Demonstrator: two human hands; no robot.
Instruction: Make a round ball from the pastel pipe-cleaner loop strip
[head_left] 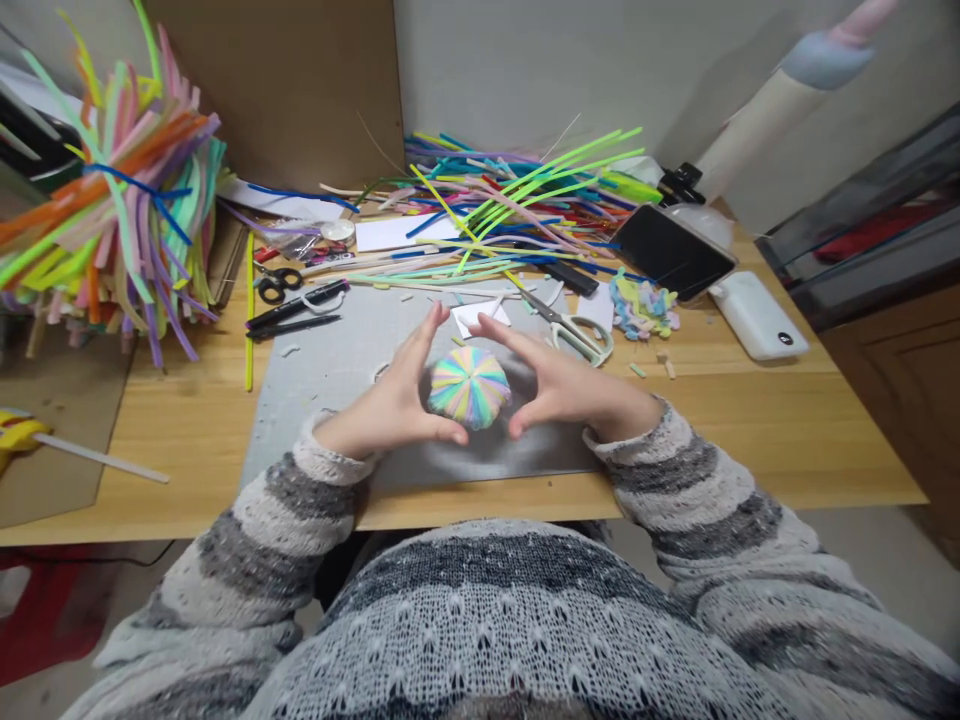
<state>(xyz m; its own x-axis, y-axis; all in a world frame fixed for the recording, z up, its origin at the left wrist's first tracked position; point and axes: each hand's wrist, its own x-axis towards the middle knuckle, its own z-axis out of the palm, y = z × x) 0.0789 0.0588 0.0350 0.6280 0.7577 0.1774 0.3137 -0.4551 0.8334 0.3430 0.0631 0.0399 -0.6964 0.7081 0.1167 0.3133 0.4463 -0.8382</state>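
Observation:
Between my two hands is a round, pastel-striped ball (470, 387) that looks made of pipe cleaners, its stripes meeting at the top centre. On its left, my left hand (401, 395) is open, fingers stretched forward and thumb in front of the ball. My right hand (559, 385) curves around the right side, also open, with a gap between it and the ball. The left hand is close to the ball; whether it touches, I cannot tell. Below them lies a grey cutting mat (300, 400). Just beyond the hands are a small white paper (480, 318) and scissors (574, 330).
Loose pipe cleaners (525, 205) pile up at the back. A big tied bundle (127, 200) stands at the left, near black scissors (279, 283) and pens (296, 325). At the right are pastel scraps (643, 305), a phone (675, 250), a white device (761, 315) and a glue gun (22, 430) far left.

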